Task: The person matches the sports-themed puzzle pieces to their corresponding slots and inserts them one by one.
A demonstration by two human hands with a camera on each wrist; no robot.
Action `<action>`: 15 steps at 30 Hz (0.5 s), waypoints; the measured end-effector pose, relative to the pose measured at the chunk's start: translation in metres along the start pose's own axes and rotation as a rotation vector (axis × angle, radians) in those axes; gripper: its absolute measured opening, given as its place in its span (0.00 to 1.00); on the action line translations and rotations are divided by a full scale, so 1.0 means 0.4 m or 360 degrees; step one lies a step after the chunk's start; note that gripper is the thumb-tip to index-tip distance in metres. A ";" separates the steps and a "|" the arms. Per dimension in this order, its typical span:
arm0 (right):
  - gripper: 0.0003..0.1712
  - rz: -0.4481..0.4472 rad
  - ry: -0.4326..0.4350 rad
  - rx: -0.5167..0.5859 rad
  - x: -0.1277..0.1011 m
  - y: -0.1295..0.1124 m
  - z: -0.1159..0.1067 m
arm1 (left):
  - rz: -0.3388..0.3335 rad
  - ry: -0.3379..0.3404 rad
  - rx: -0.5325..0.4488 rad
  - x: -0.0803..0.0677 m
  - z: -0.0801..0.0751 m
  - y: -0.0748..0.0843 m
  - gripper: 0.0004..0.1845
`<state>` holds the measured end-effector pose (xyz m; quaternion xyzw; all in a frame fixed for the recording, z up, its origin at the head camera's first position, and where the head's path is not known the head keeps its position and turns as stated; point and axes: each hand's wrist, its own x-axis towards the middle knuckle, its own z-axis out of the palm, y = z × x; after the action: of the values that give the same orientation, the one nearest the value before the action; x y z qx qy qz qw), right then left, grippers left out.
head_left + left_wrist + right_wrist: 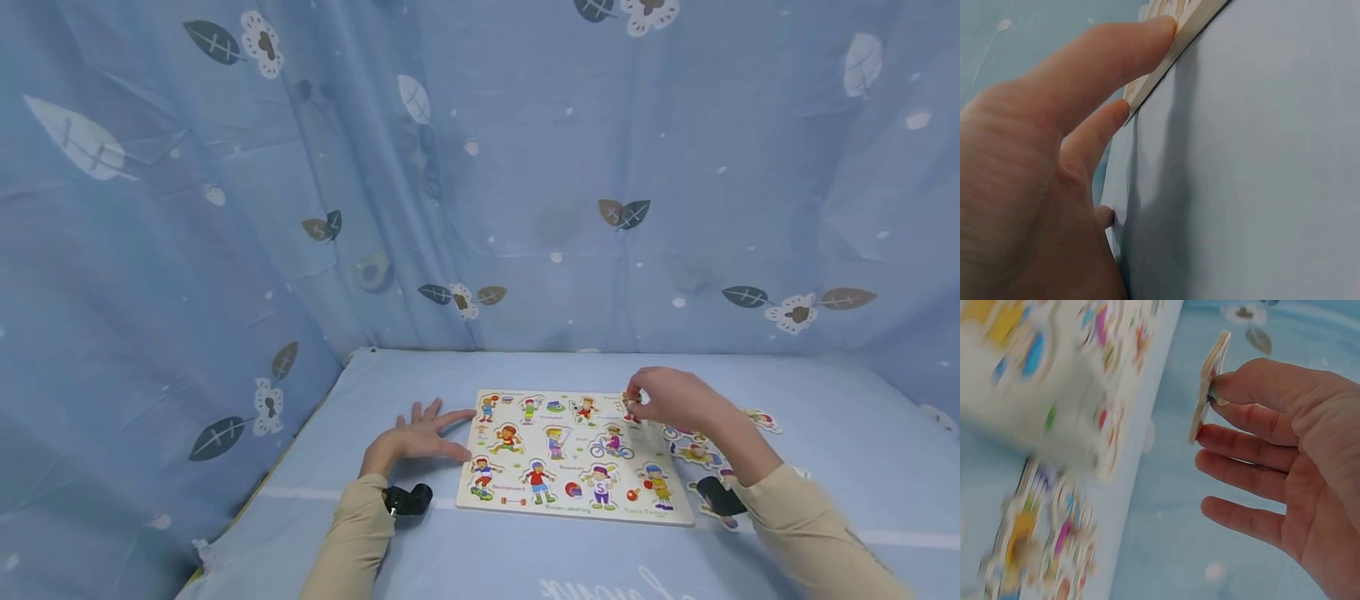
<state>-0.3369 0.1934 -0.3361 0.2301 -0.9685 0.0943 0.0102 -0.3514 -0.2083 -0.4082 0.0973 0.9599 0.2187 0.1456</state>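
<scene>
A wooden peg puzzle board [534,450] with cartoon sports figures lies flat on the light cloth. My left hand [420,437] is at its left edge, fingers spread. Thumb and index fingertip touch the board's side, as the left wrist view also shows. Over the far right corner, my right hand [681,402] pinches a small wooden puzzle piece [631,407] between thumb and fingers. In the right wrist view the piece [1210,378] is held edge-on above the surface, so its picture is mostly hidden. The other fingers of that hand are loosely extended.
Several loose puzzle pieces [696,454] lie right of the board, partly under the right forearm. Small black wrist cameras sit at the left wrist [408,499] and right wrist [721,497]. A patterned blue curtain [555,200] hangs behind the table.
</scene>
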 end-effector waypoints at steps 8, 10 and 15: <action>0.04 -0.0123 -0.0068 -0.0052 0.090 -0.095 0.024 | 0.0017 -0.0002 0.0007 0.003 0.000 -0.004 0.46; 0.05 -0.0133 -0.0079 -0.0053 0.111 -0.116 0.030 | 0.0021 -0.0004 0.0011 0.003 0.000 -0.004 0.47; 0.05 -0.0212 -0.0119 -0.0070 0.169 -0.161 0.048 | 0.0018 -0.0025 -0.0008 0.001 -0.003 -0.006 0.46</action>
<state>-0.3680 0.1034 -0.3393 0.2971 -0.9526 0.0633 -0.0147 -0.3522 -0.2108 -0.4084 0.1040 0.9577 0.2211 0.1521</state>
